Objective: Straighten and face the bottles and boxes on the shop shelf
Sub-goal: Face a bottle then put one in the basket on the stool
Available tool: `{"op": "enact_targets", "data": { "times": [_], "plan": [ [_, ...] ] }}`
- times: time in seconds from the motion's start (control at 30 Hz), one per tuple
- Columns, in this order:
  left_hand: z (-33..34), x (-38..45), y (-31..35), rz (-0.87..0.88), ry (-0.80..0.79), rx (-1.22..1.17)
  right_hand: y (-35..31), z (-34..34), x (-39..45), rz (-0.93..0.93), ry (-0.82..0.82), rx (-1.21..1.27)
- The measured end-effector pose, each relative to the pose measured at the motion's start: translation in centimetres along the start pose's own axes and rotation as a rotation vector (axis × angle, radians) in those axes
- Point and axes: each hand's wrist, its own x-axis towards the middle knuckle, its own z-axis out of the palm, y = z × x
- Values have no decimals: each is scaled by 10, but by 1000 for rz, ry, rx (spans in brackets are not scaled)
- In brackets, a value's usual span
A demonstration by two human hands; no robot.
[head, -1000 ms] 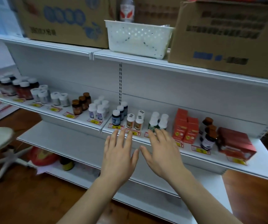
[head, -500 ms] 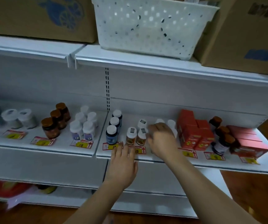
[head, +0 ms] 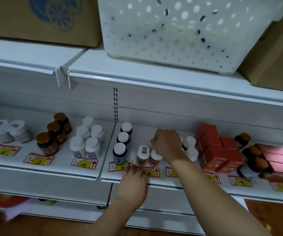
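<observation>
Head view. White metal shop shelf (head: 154, 126) spans the frame; upper shelf board carries a white perforated plastic basket (head: 185, 31) between two cardboard cartons, the left carton (head: 40, 17) printed with a blue fruit graphic.

Middle shelf, right bay: stack of red boxes (head: 217, 152), then pink-red flat boxes (head: 279, 157) at far right, brown-capped dark bottles (head: 255, 154) between the two groups.

Left bay: three amber bottles with brown caps (head: 52, 138) in a diagonal row; cluster of white bottles (head: 88, 142) beside them.

Centre: three dark blue bottles with white caps (head: 122, 145) in a file front to back. Just right of them, two small orange-labelled bottles (head: 143, 155) at the shelf front.

Right hand (head: 169, 143) reaches in over the orange-labelled pair, fingers curled downward; what they hold is hidden, cannot tell.

Left hand (head: 134, 181) rests on the shelf's front edge, fingers fairly straight, tips on the price tags (head: 151, 171).
</observation>
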Motion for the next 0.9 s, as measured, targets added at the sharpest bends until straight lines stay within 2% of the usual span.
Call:
{"op": "enact_targets", "data": {
  "times": [0.1, 0.2, 0.27, 0.33, 0.4, 0.47, 0.53, 0.6, 0.67, 0.73, 0.8, 0.9],
  "plan": [
    [-2, 1, 1, -2, 23, -27, -5, 2, 8, 44, -59, 61],
    [-6, 0, 1, 2, -1, -30, -6, -3, 6, 24, -17, 77],
    [-13, 1, 1, -4, -35, -8, -2, -12, 1, 2, 92, 135],
    [-20, 0, 0, -12, -3, 7, 3, -21, -6, -29, 245, 224],
    [-28, -2, -1, -23, 72, -30, 7, -33, -17, -54, 371, 350],
    [-39, -1, -3, -29, 214, -121, 8, -46, -31, -23, 435, 464],
    [-53, 1, -4, -52, 377, -344, 9, -58, -48, 45, 443, 552],
    [-75, -1, -1, -137, 472, -669, 8, -63, -66, 76, 487, 638],
    [-98, -8, 7, -206, 454, -1030, 7, -65, -84, 92, 573, 770],
    [-111, -16, 19, -229, 416, -1305, 4, -69, -101, 145, 581, 889],
    [-115, -26, 33, -279, 446, -1480, 2, -72, -117, 183, 572, 952],
    [-113, -36, 50, -337, 582, -1663, 0, -73, -136, 207, 578, 1134]
  ]
}}
